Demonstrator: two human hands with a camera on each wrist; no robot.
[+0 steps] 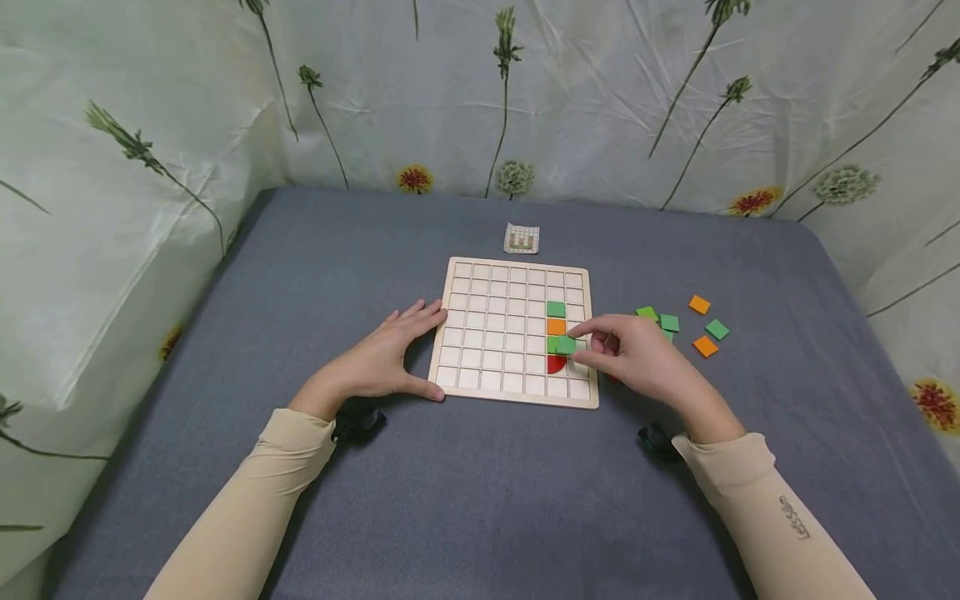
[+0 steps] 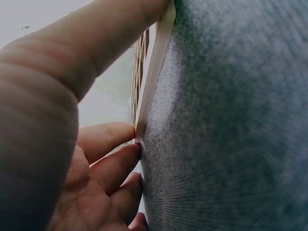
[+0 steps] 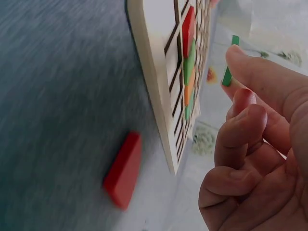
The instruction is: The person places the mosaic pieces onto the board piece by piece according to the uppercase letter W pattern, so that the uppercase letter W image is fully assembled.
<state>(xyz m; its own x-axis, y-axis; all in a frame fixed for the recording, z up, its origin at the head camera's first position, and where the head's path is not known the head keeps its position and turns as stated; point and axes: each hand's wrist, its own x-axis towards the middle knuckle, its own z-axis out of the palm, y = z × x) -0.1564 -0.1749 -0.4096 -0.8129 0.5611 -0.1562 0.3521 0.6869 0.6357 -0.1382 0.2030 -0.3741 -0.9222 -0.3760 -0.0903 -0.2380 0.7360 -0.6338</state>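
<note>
A wooden grid board (image 1: 472,379) lies on the grey-blue cloth. My left hand (image 1: 382,358) rests at its left side, thumb and fingers spread and touching the edge. Between thumb and forefinger, my right hand (image 1: 637,354) pinches a green square tile (image 1: 566,345); the right wrist view shows this tile (image 3: 227,76) edge-on, raised above the board. One column of the board holds a green tile (image 1: 556,308), an orange tile (image 1: 556,327), a lighter green tile (image 1: 552,344) and a red round-edged piece (image 1: 555,364). The held tile partly covers the lighter green one.
Right of the board lie several loose green tiles (image 1: 717,330) and orange tiles (image 1: 705,347), some partly behind my right hand. A loose red piece (image 3: 124,168) sits beside the board. Beyond the board lies a small printed card (image 1: 521,239). Floral fabric (image 1: 450,100) hangs behind the table.
</note>
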